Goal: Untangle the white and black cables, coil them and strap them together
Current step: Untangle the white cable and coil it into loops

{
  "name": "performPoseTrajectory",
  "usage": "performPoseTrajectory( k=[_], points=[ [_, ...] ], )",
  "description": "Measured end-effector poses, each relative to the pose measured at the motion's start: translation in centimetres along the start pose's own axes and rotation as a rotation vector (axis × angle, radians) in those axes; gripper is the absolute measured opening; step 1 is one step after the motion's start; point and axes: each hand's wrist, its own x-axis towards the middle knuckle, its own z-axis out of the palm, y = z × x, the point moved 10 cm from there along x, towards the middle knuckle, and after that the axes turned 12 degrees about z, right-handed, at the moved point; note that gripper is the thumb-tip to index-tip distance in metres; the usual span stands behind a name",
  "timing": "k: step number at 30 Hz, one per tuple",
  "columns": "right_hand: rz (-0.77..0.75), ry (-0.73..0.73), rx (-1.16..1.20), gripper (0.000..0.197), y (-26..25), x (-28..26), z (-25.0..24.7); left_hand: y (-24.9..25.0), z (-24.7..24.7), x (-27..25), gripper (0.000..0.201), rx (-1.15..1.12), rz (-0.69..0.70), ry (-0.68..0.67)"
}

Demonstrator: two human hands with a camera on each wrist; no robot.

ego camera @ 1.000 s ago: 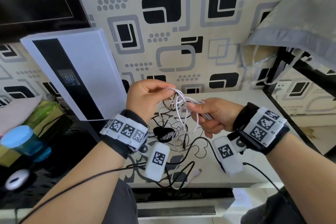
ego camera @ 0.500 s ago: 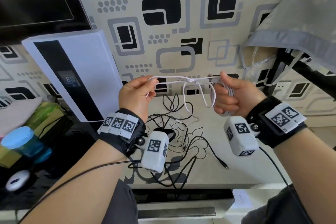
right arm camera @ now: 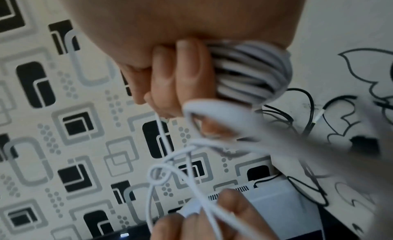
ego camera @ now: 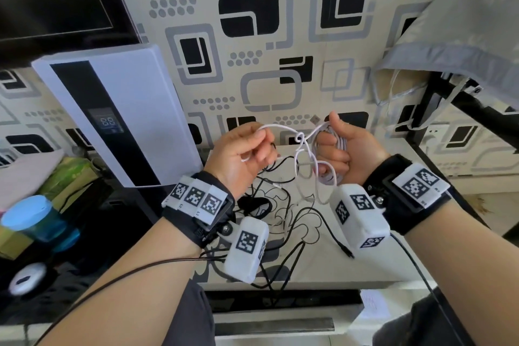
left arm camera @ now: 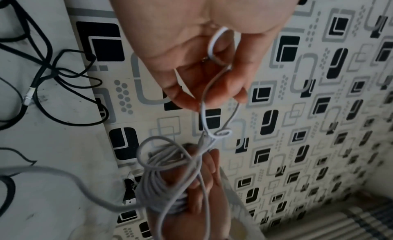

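The right hand (ego camera: 348, 154) grips the coiled white cable (ego camera: 341, 146). The left hand (ego camera: 238, 153) pinches its knotted free end. The black cable (ego camera: 323, 222) lies on the table (ego camera: 393, 261).

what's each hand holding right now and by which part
Both hold the white cable: right hand grips its coiled bundle, left hand pinches a loose loop beside the small knot.

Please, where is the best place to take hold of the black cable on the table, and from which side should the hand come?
Probably near its free plug end, where the black cable lies as one bare strand on the table, apart from the tangle further left. Come from above, on the near right side. The right hand grips the white cable coil, and the left hand pinches its loose end, so one must be freed first.
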Motion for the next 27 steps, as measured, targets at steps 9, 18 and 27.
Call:
performPoseTrajectory(
  k=[9, 18, 27],
  points=[
    [-0.134, 0.124, 0.498, 0.056, -2.7, -1.7, -5.0, 1.6, -0.4, 0.4, 0.018, 0.092, 0.13, -0.071],
    [-0.271, 0.13, 0.545, 0.057, -5.0, -3.8, -7.8, 2.4, -3.3, 0.4, 0.049, 0.009, 0.163, 0.15],
    [-0.217, -0.331, 0.229, 0.061, -5.6, -3.8, -1.3, 0.5, -6.8, -0.1, 0.027, 0.817, -0.072, 0.251]
  ],
)
